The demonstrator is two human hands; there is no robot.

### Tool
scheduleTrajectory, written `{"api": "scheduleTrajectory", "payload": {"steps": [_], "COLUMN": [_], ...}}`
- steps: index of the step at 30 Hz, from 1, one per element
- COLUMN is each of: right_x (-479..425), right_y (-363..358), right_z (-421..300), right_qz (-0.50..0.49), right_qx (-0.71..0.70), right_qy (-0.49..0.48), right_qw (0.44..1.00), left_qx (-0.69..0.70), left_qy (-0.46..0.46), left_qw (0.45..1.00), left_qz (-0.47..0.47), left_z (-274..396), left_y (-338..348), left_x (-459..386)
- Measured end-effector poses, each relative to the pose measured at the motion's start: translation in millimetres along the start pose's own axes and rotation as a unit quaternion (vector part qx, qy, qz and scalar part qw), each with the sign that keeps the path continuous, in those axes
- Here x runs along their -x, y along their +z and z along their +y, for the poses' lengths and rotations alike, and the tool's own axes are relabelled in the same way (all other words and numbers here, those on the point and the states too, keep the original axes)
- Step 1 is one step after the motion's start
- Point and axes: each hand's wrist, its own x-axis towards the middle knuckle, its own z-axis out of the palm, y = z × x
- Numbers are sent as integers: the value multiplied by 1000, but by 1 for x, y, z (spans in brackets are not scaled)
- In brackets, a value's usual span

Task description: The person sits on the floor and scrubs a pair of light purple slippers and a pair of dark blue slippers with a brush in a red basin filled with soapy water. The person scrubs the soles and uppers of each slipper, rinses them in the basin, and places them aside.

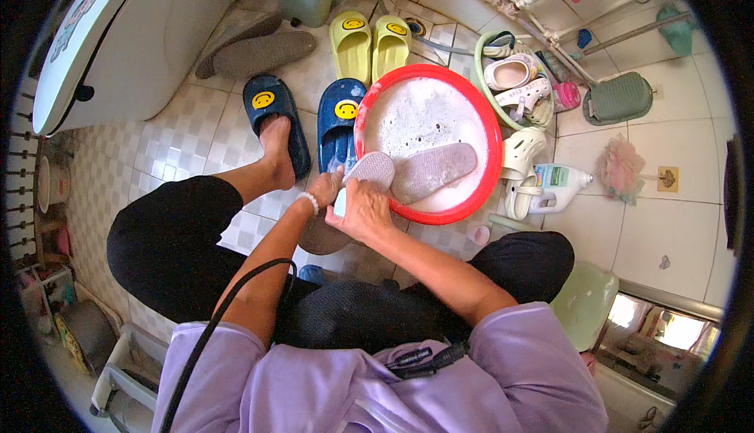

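Observation:
My left hand (324,190), with a beaded bracelet at the wrist, grips a pale grey slipper sole (377,169) at the red basin's near-left rim. My right hand (366,212) lies over the same sole, closed on a small pale mint block (340,202); the fingers cover most of it, so soap or brush is unclear. Below the hands shows a brown-grey sole-shaped piece (321,237), partly hidden by them. In the red plastic basin (493,132), a second sole (435,172) rests tread up in white suds (424,109).
Yellow slides (351,50) stand beyond the basin. Dark blue slides (277,120) and brown-grey soles (265,54) are leftward. A green tub (480,73) of clogs, white clogs (523,153) and a detergent bottle (559,188) stand right. A black cable (224,309) crosses my left arm.

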Motion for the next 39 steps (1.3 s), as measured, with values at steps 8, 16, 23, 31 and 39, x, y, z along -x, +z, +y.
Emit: {"api": "scheduleTrajectory", "payload": {"steps": [8,16,23,31,39], "right_x": [-68,-33,-8,-69,31], "right_y": [-22,-2,15,-18,14], "right_z": [35,34,9,65,8], "right_qz": [163,114,144,126,53], "right_qx": [-66,-48,-11,-75,-64], "right_qy": [149,-14,21,129,-24], "right_qw": [973,992,989,981,996], "left_qx": [-20,229,150,238,199], "left_qy": [-43,-60,-37,-108,-50], "left_qw": [999,971,988,965,978], "left_qz": [13,-18,15,-21,23], "left_z": [8,8,-36,-4,-21], "left_y": [5,14,27,27,22], "left_x": [-6,13,-18,-9,-5]}}
